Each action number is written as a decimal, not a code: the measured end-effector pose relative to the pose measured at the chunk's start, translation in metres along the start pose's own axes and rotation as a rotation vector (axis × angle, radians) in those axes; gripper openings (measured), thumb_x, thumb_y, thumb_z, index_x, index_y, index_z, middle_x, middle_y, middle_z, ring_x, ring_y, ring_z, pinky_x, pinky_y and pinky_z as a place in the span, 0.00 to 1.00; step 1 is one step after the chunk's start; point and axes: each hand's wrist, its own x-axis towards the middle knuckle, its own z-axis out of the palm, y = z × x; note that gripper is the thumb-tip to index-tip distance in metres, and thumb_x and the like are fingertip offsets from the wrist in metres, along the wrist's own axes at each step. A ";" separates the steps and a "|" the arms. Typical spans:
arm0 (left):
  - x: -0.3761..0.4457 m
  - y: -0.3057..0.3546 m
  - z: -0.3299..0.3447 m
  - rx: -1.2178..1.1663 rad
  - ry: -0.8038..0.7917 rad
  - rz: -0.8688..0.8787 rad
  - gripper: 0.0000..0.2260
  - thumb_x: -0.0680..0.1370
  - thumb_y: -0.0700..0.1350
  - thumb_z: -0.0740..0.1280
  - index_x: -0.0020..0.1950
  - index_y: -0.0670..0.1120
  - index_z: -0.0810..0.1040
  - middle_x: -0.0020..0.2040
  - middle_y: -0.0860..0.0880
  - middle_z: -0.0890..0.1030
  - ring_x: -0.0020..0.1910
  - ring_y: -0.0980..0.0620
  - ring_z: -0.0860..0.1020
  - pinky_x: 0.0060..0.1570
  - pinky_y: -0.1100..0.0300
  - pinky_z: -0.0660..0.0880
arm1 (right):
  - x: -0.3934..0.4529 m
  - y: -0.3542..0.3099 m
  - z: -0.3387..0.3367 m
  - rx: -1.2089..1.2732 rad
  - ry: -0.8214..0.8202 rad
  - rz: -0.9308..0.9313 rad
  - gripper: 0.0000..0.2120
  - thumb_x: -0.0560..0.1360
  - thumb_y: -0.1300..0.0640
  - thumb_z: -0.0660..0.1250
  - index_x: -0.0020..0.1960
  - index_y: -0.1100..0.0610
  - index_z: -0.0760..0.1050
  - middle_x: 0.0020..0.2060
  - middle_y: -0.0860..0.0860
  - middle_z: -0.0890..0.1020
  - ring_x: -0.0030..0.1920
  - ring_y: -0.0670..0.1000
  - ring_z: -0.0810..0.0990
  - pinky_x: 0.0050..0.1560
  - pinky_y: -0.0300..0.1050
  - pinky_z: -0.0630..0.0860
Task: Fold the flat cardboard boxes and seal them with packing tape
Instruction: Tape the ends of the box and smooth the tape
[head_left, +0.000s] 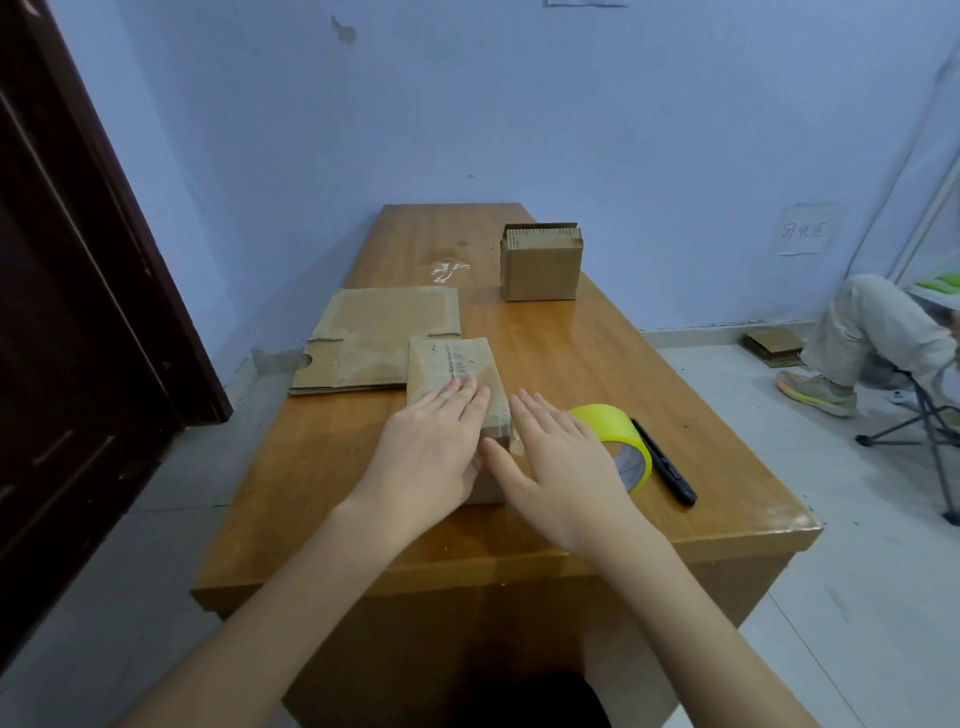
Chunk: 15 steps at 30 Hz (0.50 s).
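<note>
A folded cardboard box (451, 370) stands on the wooden table (582, 364) in front of me, with clear tape along its top. My left hand (431, 447) lies flat on the box's top, fingers straight. My right hand (556, 457) rests with straight fingers against the box's right side, its thumb at the box's near corner. A yellow roll of packing tape (621, 441) sits just right of that hand, partly hidden behind it. Flat cardboard (374, 338) lies behind and left of the box.
A black knife or pen (667, 470) lies right of the tape roll. A small box (540, 267) holding upright cardboard stands farther back on the table. A dark door (78, 291) is at left. A seated person (878, 343) is at far right.
</note>
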 end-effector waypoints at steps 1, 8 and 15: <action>0.000 0.000 0.000 0.000 0.005 0.001 0.26 0.83 0.50 0.53 0.78 0.47 0.48 0.78 0.49 0.53 0.76 0.54 0.52 0.73 0.61 0.51 | 0.000 -0.001 0.000 0.051 0.000 -0.001 0.30 0.80 0.42 0.50 0.78 0.55 0.52 0.77 0.49 0.55 0.77 0.46 0.49 0.75 0.42 0.44; 0.002 0.001 0.000 0.014 0.045 0.018 0.26 0.82 0.55 0.50 0.78 0.47 0.50 0.78 0.49 0.54 0.76 0.54 0.54 0.72 0.61 0.53 | -0.004 -0.001 0.013 -0.170 -0.029 -0.002 0.38 0.72 0.40 0.50 0.77 0.58 0.55 0.77 0.54 0.58 0.77 0.51 0.50 0.74 0.46 0.40; 0.004 0.000 0.001 -0.008 0.061 -0.003 0.26 0.82 0.57 0.53 0.77 0.48 0.54 0.77 0.49 0.57 0.75 0.54 0.56 0.71 0.61 0.58 | -0.002 0.002 -0.011 -0.259 -0.117 -0.056 0.33 0.78 0.40 0.47 0.77 0.56 0.54 0.78 0.55 0.45 0.77 0.53 0.38 0.75 0.54 0.36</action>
